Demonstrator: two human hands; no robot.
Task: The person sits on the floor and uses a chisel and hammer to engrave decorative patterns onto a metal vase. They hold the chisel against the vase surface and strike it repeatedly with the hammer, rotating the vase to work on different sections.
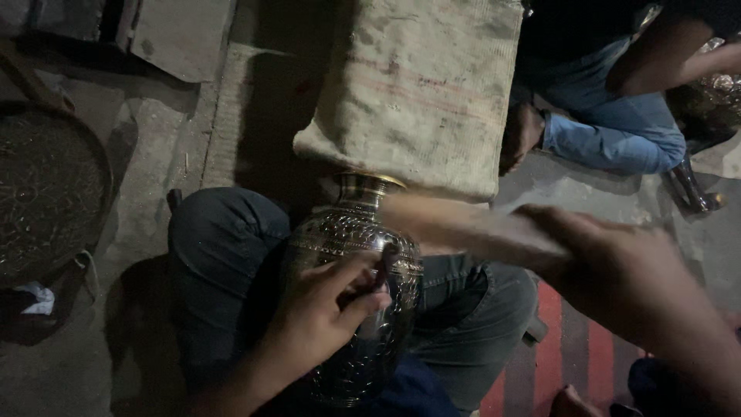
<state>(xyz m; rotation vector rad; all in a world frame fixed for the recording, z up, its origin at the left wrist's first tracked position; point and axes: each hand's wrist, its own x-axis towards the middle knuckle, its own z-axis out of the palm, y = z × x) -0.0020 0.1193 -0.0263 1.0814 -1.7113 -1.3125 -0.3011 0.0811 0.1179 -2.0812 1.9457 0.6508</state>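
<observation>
**Engraved vase worked between the knees**

On the person's lap, between dark trousers (pixel 224 255), lies an engraved metal vase (pixel 351 293), its neck pointing toward a folded burlap sack (pixel 421 85). The left hand (pixel 328 316) pinches a small dark tool (pixel 384 266) against the vase's shoulder. The right hand (pixel 617 270) grips a blurred wooden stick (pixel 471 228) above the vase. Another person in jeans (pixel 610 123) sits just beyond.

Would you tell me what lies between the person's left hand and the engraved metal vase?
In the head view, a small dark tool, pinched in the left hand, lies against the shoulder of the vase.
</observation>
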